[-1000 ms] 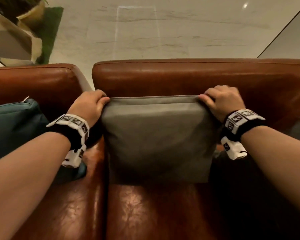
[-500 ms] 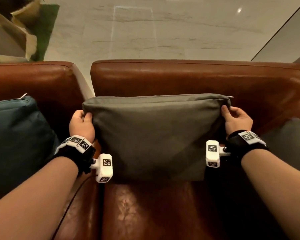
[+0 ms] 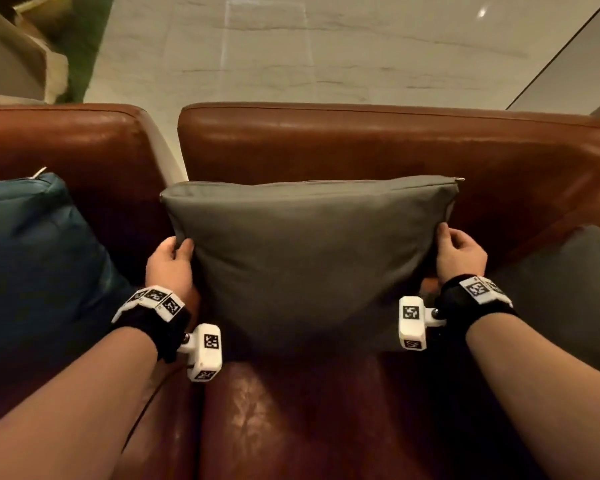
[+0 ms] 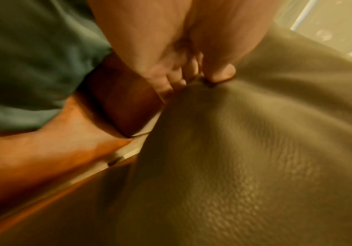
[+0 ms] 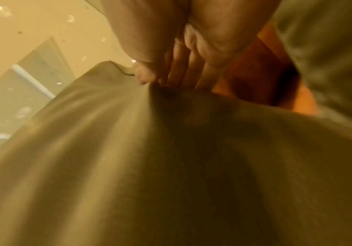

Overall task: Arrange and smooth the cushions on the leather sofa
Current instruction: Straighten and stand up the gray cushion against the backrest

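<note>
A grey cushion [image 3: 309, 258] stands upright on the brown leather sofa [image 3: 361, 147], leaning against its backrest. My left hand [image 3: 174, 258] pinches the cushion's left edge, thumb in front and fingers behind. My right hand [image 3: 454, 251] pinches the right edge the same way. In the left wrist view my left hand [image 4: 200, 78] pinches the grey cushion [image 4: 255, 158] fabric. In the right wrist view my right hand [image 5: 160, 78] nips a fold of the grey cushion [image 5: 128, 166].
A dark teal cushion [image 3: 39, 271] sits on the neighbouring sofa seat at the left. Another dark grey cushion [image 3: 568, 292] lies at the right. Pale marble floor [image 3: 309, 57] stretches behind the backrest, with a planter [image 3: 25, 46] at the far left.
Both hands slid down from the cushion's top corners to its side edges. The cushion has spread wider and stands fuller against the backrest.
</note>
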Demonstrator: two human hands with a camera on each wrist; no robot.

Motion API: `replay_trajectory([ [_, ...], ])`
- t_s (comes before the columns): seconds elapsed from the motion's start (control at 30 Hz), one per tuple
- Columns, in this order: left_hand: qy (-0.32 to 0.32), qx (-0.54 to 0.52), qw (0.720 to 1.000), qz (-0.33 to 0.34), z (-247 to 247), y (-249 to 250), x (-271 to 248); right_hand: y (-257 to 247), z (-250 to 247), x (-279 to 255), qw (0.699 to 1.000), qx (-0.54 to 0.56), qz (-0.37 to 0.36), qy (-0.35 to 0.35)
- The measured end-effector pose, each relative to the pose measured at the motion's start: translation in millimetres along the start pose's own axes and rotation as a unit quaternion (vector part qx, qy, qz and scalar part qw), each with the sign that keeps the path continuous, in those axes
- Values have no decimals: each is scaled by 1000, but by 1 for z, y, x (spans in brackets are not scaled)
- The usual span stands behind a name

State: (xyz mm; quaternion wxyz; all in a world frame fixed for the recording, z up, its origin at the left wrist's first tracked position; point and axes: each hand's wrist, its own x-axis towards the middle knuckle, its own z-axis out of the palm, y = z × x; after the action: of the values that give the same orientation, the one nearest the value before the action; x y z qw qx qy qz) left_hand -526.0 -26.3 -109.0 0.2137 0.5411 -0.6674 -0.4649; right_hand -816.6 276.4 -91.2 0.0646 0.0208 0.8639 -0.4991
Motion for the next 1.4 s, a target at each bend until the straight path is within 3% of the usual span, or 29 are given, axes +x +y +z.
replay_trajectory([
  [0.1, -90, -38, 994, -48, 4, -44, -10, 28, 0, -12, 990, 92, 96, -45],
  [0.17, -106, -59, 989, -87, 16, -97, -3, 39, 4, -15, 989, 83, 104, -67],
  [0.3, -35, -108, 981, -155, 29, -136, 16, 24, 6, -10, 999, 14, 38, -9],
  [0.37, 21, -117, 975, -188, 25, -109, 10, 25, -3, -4, 997, 21, -11, 71],
  [0.43, 63, -94, 974, -195, 18, -78, -5, 31, -17, 3, 984, 95, 15, 153],
  [0.47, 73, -66, 977, -189, 16, -69, -11, 37, -25, 6, 980, 117, 43, 155],
  [0.57, 60, -58, 978, -189, 14, -61, -23, 44, -24, 3, 991, 120, 48, 19],
  [0.67, 11, -56, 975, -214, 19, -63, -22, 41, 2, -13, 981, 132, 72, -121],
  [0.73, 4, -75, 970, -232, 17, -58, -17, 33, 17, -20, 987, 73, 44, -135],
  [0.8, 11, -66, 980, -189, 11, -59, -13, 28, 22, -20, 998, 25, 18, -54],
  [0.9, 58, -101, 978, -175, 14, -58, -11, 28, 19, -20, 993, 112, 14, 44],
  [1.03, 53, -53, 987, -143, 23, -50, -16, 35, 18, -24, 992, 121, 36, -14],
  [1.13, 57, -90, 985, -133, 18, -59, -9, 23, 13, -15, 989, 145, 4, -26],
  [1.23, 61, -78, 991, -89, 13, -20, -7, 4, 16, -12, 992, 113, -19, -56],
  [1.4, 84, -57, 991, -92, 8, -2, 1, -3, 18, -14, 992, 129, -4, -11],
])
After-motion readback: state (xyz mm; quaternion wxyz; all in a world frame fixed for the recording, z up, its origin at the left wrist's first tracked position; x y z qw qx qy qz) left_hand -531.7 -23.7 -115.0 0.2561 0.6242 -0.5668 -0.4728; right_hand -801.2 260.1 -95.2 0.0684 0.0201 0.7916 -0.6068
